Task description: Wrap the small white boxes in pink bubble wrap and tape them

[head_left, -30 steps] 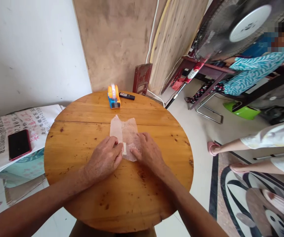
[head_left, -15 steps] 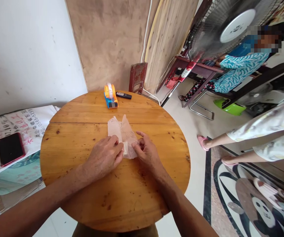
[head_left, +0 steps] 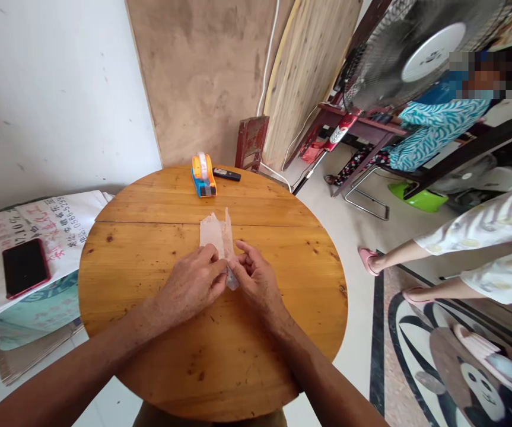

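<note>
A thin, whitish, translucent wrapping sheet (head_left: 212, 229) lies creased on the round wooden table (head_left: 282, 255). Its right side is folded up and over toward the middle, and a corner sticks up. My left hand (head_left: 196, 274) is closed, with its fingertips pressing the sheet near the fold. On the other side, my right hand (head_left: 252, 274) pinches the folded edge between thumb and fingers. Both sets of fingertips nearly meet, so the part between them is mostly covered. Whatever the fold encloses is hidden.
An orange and blue tape dispenser (head_left: 203, 178) and a black handheld device (head_left: 226, 174) are at the table's far side. A phone (head_left: 26, 268) lies on a printed sack at left. A standing fan (head_left: 433, 52) and two people are to the right.
My right hand has moved left and brought the sheet's right side over. The small pale piece that showed on the sheet is now covered. My left hand stays on the sheet.
</note>
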Motion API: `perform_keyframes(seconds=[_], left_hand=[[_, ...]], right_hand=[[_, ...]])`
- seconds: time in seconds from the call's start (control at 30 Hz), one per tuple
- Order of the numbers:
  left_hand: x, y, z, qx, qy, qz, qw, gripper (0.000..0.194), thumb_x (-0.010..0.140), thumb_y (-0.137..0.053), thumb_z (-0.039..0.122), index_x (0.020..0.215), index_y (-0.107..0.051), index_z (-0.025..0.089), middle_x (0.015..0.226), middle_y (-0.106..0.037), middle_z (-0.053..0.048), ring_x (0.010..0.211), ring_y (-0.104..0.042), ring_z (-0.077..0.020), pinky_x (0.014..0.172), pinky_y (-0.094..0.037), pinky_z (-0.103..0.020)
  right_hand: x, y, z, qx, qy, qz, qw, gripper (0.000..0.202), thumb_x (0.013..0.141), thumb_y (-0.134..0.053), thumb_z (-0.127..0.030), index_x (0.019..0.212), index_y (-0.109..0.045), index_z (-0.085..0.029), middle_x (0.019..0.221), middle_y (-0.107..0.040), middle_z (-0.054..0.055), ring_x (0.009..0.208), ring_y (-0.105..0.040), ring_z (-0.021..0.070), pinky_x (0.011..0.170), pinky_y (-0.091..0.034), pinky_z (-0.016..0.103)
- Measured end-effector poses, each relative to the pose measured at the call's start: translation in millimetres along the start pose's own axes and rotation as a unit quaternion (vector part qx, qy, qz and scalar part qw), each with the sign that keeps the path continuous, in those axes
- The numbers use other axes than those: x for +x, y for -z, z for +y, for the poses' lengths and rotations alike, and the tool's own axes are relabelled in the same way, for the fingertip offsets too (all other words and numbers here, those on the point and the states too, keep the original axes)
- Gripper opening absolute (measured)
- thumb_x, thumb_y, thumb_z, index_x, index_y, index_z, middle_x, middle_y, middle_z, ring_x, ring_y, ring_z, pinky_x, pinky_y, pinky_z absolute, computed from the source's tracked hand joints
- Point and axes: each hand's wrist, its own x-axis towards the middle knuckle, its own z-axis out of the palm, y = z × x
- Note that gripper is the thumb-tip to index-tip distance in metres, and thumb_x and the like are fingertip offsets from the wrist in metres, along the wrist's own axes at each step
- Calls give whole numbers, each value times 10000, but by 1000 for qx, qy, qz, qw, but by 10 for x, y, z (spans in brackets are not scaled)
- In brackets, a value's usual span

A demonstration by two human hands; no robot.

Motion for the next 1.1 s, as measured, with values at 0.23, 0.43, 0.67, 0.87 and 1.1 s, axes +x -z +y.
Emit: perform_keyframes(seconds=[0.23,0.43,0.67,0.87,1.1], left_hand=[[-13,-15,-14,-17,1,7,1000,166,891,-525,189,846,-684,180,858,-577,-49,719,-539,-155,613,-427,-259],[4,-16,-36,-56,28,-22,998,141,878,-520,182,908,-658,182,920,-615,-50,797,-589,-164,696,-480,-263],[12,-32,-32,-121,82,-34,989,394,836,-540,174,1229,-528,191,997,-626,-65,887,-597,-214,759,-497,-337],[-15,-25,-45,-187,91,-24,978,548,799,-515,154,1342,-443,139,983,-607,-77,854,-580,-209,735,-498,-346],[-41,27,-82,-264,111,-40,957,631,751,-542,139,1370,-426,159,1017,-609,-56,787,-567,-156,702,-497,-304]], right_hand=[[-40,8,-37,7,9,17,1000,407,836,-562,-281,1220,-544,-149,797,-641,13,663,-605,126,612,-493,250],[-76,-107,-16,-21,41,23,999,404,866,-534,-256,1258,-534,-156,864,-670,42,731,-643,144,671,-521,273],[-211,-49,-122,-137,88,-9,987,431,912,-498,-267,1334,-512,-183,1022,-723,89,915,-663,209,810,-521,355],[-239,89,-134,-94,95,-64,989,469,940,-392,-176,1408,-413,-192,1057,-731,74,900,-664,167,834,-518,340],[-170,52,-91,-150,125,-85,977,543,857,-511,-135,1390,-435,-203,1042,-718,67,754,-613,151,718,-513,301]])
